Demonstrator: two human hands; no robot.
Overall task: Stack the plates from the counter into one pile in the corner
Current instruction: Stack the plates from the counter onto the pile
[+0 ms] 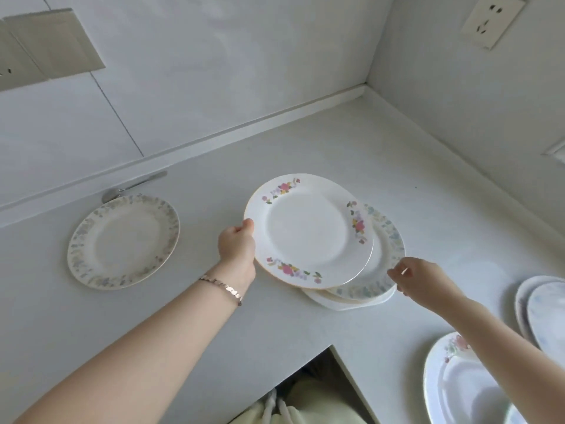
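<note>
Head view: left of the left hand (237, 249), a lone plate (122, 241) sits unstacked. That hand, wrist cocked, thumb on top, grips the floral plate (308, 231) by its left rim, holding it off-centre over the pile (351, 301), probably lining it up. Right hand (422, 278), arm reaching in, pinches the pile's near rim, likely steadying it. Other plates (458, 387) wait right of it.

Single head-worn wide-angle view. Looks forward and steeply down onto the pale grey L-shaped counter (290, 327), facing its wall corner (365, 84). Close range: left forearm (137, 356) and right forearm (507, 347) enter from bottom edge.
</note>
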